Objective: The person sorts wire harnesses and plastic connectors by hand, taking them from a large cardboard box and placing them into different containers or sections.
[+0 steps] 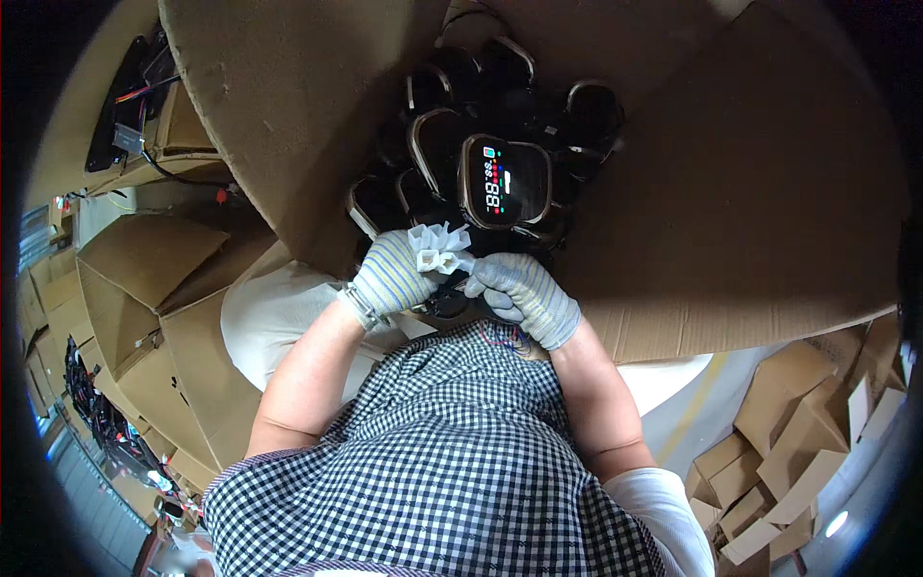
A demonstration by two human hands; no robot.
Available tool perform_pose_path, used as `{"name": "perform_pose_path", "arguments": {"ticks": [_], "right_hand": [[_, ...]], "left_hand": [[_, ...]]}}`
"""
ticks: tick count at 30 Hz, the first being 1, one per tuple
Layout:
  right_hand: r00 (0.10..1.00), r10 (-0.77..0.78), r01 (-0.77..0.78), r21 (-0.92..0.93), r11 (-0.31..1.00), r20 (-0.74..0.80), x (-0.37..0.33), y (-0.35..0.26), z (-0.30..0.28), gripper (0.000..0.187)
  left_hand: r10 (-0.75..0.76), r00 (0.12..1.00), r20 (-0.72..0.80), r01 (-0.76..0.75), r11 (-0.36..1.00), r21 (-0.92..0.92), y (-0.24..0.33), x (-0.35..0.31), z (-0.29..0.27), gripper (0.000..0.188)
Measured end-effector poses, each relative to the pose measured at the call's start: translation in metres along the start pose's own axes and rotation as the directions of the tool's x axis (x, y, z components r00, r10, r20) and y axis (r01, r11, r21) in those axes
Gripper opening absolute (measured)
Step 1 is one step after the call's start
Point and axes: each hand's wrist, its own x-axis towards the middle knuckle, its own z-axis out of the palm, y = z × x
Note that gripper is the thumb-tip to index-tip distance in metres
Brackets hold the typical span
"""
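Above the cardboard box's (731,240) near edge, the left hand (392,277) grips bunched white plug connectors (437,252); the right hand (524,296) curls beside them, its exact pinch unclear. Keeping the bunch steady, clear of the lit display unit (524,188), seems wise.

White plastic pieces (437,248), pale striped gloves (390,274), black-and-white checked apron (433,462), brown cardboard (760,212)

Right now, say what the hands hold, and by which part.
The left hand holds a bunch of white plastic plugs by its left side; the right hand seems to pinch its right end.
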Motion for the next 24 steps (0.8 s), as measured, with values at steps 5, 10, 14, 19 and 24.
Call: {"name": "perform_pose_path", "arguments": {"ticks": [5,10,14,19,24], "right_hand": [[0.823,-0.342,0.334,-0.101,0.937,-0.453,0.016,-0.001,-0.032,0.034],[0.301,-0.353,0.599,-0.113,0.793,-0.886,0.111,0.001,-0.128,0.039],[0.329,-0.363,0.579,-0.117,0.807,-0.872,0.159,0.003,-0.209,0.044],[0.722,-0.159,0.556,0.429,0.712,-0.673,0.159,-0.026,-0.230,0.030],[0.662,-0.268,0.520,0.173,0.836,-0.700,0.166,-0.020,-0.225,0.044]], "left_hand": [[0.159,0.867,-0.473,-0.168,0.985,0.023,0.007,0.000,-0.019,0.021],[-0.407,0.752,-0.518,-0.187,0.622,-0.760,0.000,-0.027,-0.042,0.055],[-0.665,0.501,-0.554,-0.367,0.416,-0.832,-0.009,-0.024,-0.069,0.068],[-0.478,0.517,-0.710,-0.165,0.758,-0.631,-0.009,-0.032,-0.047,0.050],[-0.548,0.671,-0.499,0.013,0.682,-0.731,0.003,-0.020,-0.059,0.042]]}}
